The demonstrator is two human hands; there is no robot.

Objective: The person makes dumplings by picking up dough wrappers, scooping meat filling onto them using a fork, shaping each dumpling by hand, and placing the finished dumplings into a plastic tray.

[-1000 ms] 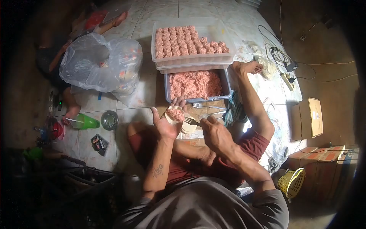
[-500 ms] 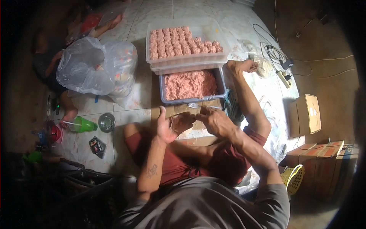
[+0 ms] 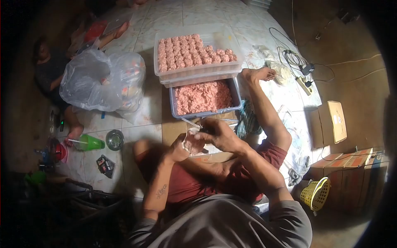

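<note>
My left hand [image 3: 181,148] is curled above my lap, palm side smeared with pale pink stuff that looks like ground meat; what lies inside its fingers is partly hidden. Pinched fingers of my right hand [image 3: 221,134] meet it from the right. A slim pale utensil [image 3: 190,123] sticks out to the upper left from the right fingertips; its kind is unclear. Just beyond both hands stands a blue-grey tub [image 3: 206,114] of ground meat [image 3: 202,97]. Behind it, a clear plastic container [image 3: 198,73] holds rows of meatballs [image 3: 182,51], stacked on another container.
Cardboard [image 3: 169,132] lies under the hands. Left are a plastic bag [image 3: 87,78], a green cup [image 3: 92,142], a glass ashtray [image 3: 114,139] and a seated person [image 3: 51,62]. Right are cords [image 3: 291,58], a power strip [image 3: 305,85], a yellow basket [image 3: 315,194] and boxes [image 3: 343,165].
My left hand has curled from a raised-thumb pose and moved slightly down. The right hand has shifted left over it, and the slim utensil now shows at its fingertips. The view has tilted slightly.
</note>
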